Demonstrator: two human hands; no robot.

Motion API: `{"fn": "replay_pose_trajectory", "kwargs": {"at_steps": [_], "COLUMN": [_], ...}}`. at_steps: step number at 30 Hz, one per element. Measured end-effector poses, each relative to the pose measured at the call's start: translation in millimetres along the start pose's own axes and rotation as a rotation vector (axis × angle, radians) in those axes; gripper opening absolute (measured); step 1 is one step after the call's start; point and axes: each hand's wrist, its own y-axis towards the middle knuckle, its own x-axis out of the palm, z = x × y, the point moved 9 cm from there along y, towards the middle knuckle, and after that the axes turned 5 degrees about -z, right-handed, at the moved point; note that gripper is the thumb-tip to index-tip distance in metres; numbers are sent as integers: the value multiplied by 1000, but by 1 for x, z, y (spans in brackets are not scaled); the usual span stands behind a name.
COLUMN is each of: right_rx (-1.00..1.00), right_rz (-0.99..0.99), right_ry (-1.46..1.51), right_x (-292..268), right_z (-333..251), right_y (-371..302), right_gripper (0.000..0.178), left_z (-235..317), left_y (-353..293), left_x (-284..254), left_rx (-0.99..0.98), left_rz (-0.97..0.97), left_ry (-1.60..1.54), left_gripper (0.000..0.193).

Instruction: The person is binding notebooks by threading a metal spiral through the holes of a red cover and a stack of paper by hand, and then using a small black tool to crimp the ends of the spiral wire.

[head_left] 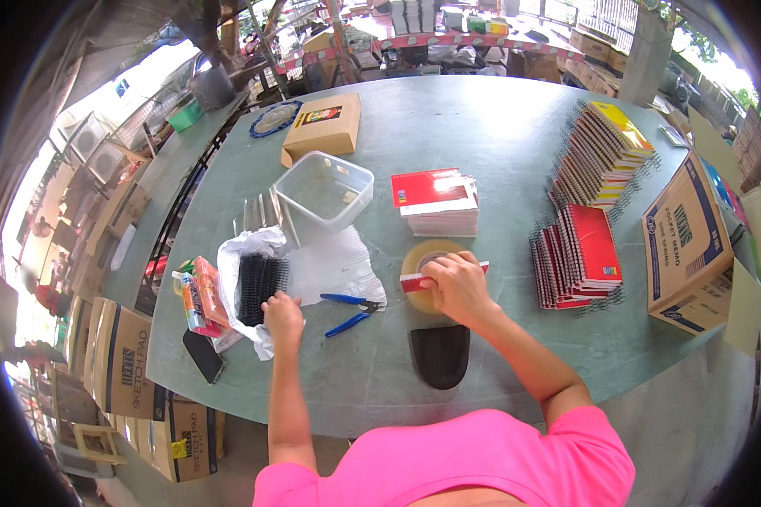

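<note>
My right hand point(458, 286) grips a small red-covered memo pad point(413, 282), seen nearly edge-on, above a wide roll of clear tape point(431, 250). At the near right edge of a bundle of black binding coils point(260, 287), the curled fingers of my left hand point(284, 319) close on a coil; the fingertips are partly hidden. White wrapping point(228, 264) surrounds the bundle. Blue-handled pliers point(350, 314) lie between my hands. A dark, rounded pad point(440, 357) rests just below the tape. Beyond my right hand stands a stack of unbound red-covered pads point(438, 203).
Red spiral notebooks point(577, 253) and yellow ones point(604, 152) stand stacked right, beside an open carton point(689, 245). A clear plastic tub point(325, 188) and a cardboard box point(323, 127) sit farther back. At left lie a dark phone point(203, 356) and colourful packets point(201, 296).
</note>
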Motion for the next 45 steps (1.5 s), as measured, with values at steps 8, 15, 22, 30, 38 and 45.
{"fn": "replay_pose_trajectory", "kwargs": {"at_steps": [8, 15, 22, 30, 38, 45], "right_rx": [12, 30, 89, 72, 154, 172], "right_rz": [51, -13, -21, -33, -148, -141], "right_ry": [61, -17, 95, 28, 153, 195], "right_x": [-12, 4, 4, -2, 8, 7], "right_z": [15, 15, 29, 18, 27, 30], "right_y": [1, 8, 18, 19, 26, 25], "right_gripper": [7, 9, 20, 19, 13, 18], "left_z": [3, 43, 154, 176, 186, 183], "left_y": [24, 21, 4, -6, -28, -29], "left_x": [-30, -55, -74, -70, -66, -79], "left_rx": [14, -30, 394, 543, 530, 537], "left_rz": [32, -71, -418, -581, -336, -185], "left_ry": [-304, -1058, -1516, -1748, -1068, -1045], "left_gripper": [15, 30, 19, 26, 17, 16]}}
